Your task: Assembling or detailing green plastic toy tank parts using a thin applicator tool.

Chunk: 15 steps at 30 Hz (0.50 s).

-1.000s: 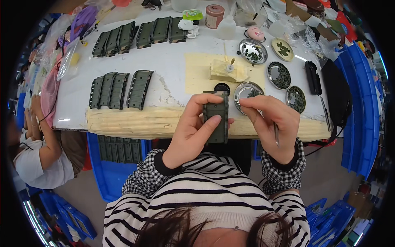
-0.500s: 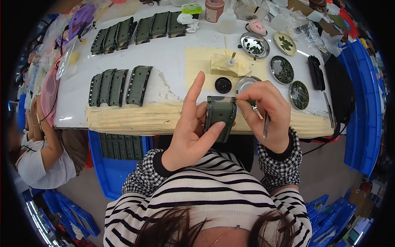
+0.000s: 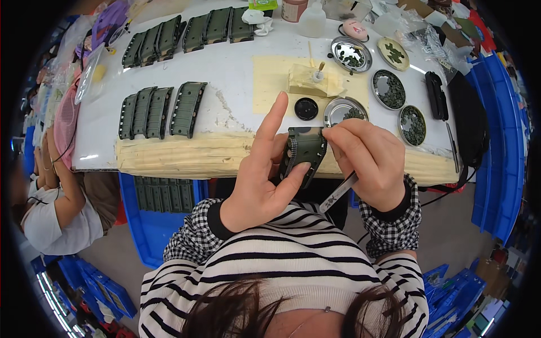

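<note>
My left hand (image 3: 256,183) holds a dark green, camouflage-patterned curved piece (image 3: 307,147) with a toothed edge. Its thumb presses on the face, fingers lie behind, and the index finger points up, free of the piece. At the piece's upper right corner, the thumb and fingertips of my right hand (image 3: 375,160) are pinched together; anything small between them is hidden. That same hand keeps hold of metal tweezers (image 3: 340,191), which slant down toward my striped top. Just beyond it sits a round metal dish (image 3: 332,116) with small dark green bits.
Similar green pieces (image 3: 189,110) stand in rows at the table's left. Several dishes of green bits, such as one metal dish (image 3: 389,89), lie at right. A yellow-wrapped block (image 3: 307,80) and black cap (image 3: 306,109) sit mid-table. A blue bin (image 3: 149,231) is below; another person (image 3: 62,208) sits left.
The tweezers have swung from hanging near my right wrist to slanting down-left. My right hand has shifted slightly right, uncovering more of the near metal dish. The held piece has tilted a little.
</note>
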Each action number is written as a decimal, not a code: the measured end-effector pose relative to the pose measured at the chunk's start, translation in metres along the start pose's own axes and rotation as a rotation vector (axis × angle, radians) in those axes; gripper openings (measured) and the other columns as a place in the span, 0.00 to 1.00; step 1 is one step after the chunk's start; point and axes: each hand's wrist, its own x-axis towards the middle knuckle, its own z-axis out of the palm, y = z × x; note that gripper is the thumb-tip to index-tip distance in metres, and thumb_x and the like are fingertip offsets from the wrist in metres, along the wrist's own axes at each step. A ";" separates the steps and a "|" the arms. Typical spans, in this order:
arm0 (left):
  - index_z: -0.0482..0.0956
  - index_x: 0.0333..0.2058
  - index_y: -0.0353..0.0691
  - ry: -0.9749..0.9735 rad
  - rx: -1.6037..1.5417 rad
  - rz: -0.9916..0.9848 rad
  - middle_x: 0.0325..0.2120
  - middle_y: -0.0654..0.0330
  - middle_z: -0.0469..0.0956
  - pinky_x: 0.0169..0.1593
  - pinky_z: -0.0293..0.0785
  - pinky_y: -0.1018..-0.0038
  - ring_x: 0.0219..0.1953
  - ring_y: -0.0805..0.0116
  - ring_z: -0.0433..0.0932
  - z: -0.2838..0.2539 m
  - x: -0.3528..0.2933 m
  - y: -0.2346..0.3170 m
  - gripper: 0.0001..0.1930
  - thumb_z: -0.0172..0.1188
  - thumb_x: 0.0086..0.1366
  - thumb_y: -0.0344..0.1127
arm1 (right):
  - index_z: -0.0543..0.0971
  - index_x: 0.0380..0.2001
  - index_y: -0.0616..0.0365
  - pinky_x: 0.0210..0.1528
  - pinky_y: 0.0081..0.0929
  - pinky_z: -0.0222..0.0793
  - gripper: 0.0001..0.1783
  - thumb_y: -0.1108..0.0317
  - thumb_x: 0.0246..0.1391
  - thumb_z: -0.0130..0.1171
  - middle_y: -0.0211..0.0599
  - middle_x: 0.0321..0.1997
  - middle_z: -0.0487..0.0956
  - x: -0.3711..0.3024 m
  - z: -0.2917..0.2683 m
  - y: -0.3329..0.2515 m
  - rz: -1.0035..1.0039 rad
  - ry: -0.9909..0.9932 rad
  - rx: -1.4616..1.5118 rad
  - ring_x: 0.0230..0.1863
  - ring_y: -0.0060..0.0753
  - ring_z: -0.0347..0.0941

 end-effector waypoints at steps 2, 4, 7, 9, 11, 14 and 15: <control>0.31 0.69 0.43 -0.001 0.000 0.001 0.49 0.47 0.72 0.51 0.74 0.70 0.47 0.64 0.76 0.000 0.000 -0.001 0.44 0.47 0.62 0.16 | 0.78 0.37 0.63 0.23 0.24 0.66 0.18 0.75 0.36 0.60 0.36 0.35 0.76 0.000 0.002 0.002 -0.006 -0.004 0.046 0.22 0.30 0.71; 0.31 0.69 0.43 -0.003 0.001 0.025 0.49 0.47 0.72 0.51 0.74 0.70 0.47 0.63 0.76 0.001 0.000 -0.003 0.43 0.47 0.62 0.16 | 0.77 0.38 0.63 0.23 0.24 0.65 0.19 0.75 0.36 0.59 0.36 0.35 0.76 -0.001 0.002 0.002 0.010 -0.017 0.086 0.22 0.30 0.70; 0.31 0.69 0.43 -0.002 -0.033 -0.012 0.49 0.47 0.72 0.52 0.74 0.70 0.47 0.63 0.76 0.001 -0.002 -0.005 0.43 0.48 0.62 0.17 | 0.77 0.39 0.63 0.23 0.25 0.66 0.20 0.75 0.36 0.59 0.36 0.36 0.76 -0.003 0.002 -0.001 0.046 -0.044 0.076 0.22 0.30 0.71; 0.36 0.69 0.40 0.081 -0.084 0.032 0.39 0.55 0.73 0.44 0.69 0.79 0.39 0.72 0.73 0.009 -0.001 -0.011 0.42 0.50 0.61 0.17 | 0.77 0.39 0.63 0.24 0.26 0.67 0.21 0.75 0.35 0.59 0.36 0.36 0.76 -0.010 0.005 -0.007 0.056 -0.055 0.024 0.23 0.31 0.72; 0.37 0.69 0.39 0.105 -0.096 0.042 0.35 0.59 0.73 0.42 0.67 0.83 0.36 0.76 0.71 0.012 -0.003 -0.016 0.42 0.51 0.61 0.18 | 0.77 0.40 0.63 0.24 0.26 0.67 0.23 0.78 0.32 0.59 0.36 0.36 0.76 -0.013 0.008 -0.010 0.097 -0.039 0.062 0.23 0.33 0.72; 0.35 0.69 0.41 0.056 -0.071 0.031 0.42 0.54 0.73 0.47 0.70 0.77 0.42 0.72 0.73 0.009 -0.002 -0.020 0.42 0.50 0.62 0.18 | 0.78 0.40 0.62 0.23 0.24 0.67 0.22 0.81 0.35 0.60 0.37 0.35 0.76 -0.019 0.014 -0.008 0.194 0.017 0.205 0.22 0.32 0.71; 0.33 0.69 0.43 0.051 -0.068 0.038 0.46 0.51 0.73 0.50 0.73 0.72 0.45 0.68 0.75 0.008 0.000 -0.019 0.43 0.49 0.63 0.18 | 0.78 0.40 0.62 0.24 0.22 0.66 0.20 0.82 0.38 0.60 0.37 0.35 0.76 -0.020 0.017 -0.007 0.240 0.038 0.276 0.22 0.31 0.70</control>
